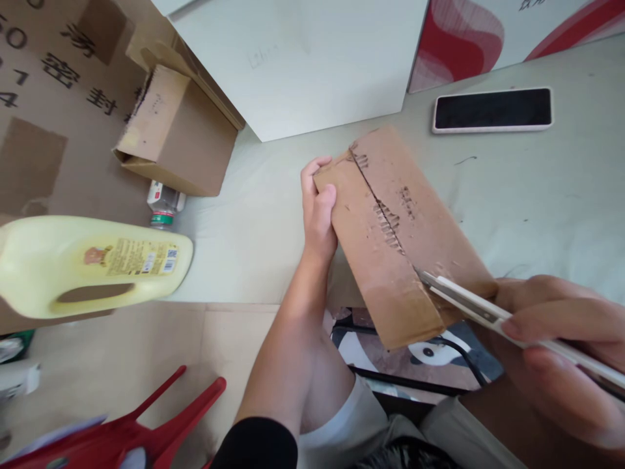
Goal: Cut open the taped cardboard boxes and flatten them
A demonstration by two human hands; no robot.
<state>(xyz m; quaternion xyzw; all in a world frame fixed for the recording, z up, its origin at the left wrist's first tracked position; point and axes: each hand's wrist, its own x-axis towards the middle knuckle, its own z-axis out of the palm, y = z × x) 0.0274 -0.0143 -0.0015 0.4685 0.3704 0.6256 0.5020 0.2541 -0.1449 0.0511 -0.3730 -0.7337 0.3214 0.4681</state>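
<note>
My left hand (321,212) grips the far left end of a brown cardboard box (410,202), thumb on top. The box is tilted over the table's near edge, and a seam with torn, ridged patches runs along its upper face. In my right hand (561,332) is a white utility knife (463,299), its fingers closed around the handle. The blade tip touches the seam near the box's near end. Part of my right hand and the knife's back end run out of view at the right.
A phone (493,109) lies at the back right of the table (254,221). White (312,58) and red-white boxes (459,39) stand behind. An open carton (180,130), a small bottle (163,202) and a yellow jug (97,264) are left; a red stool (161,430) is below.
</note>
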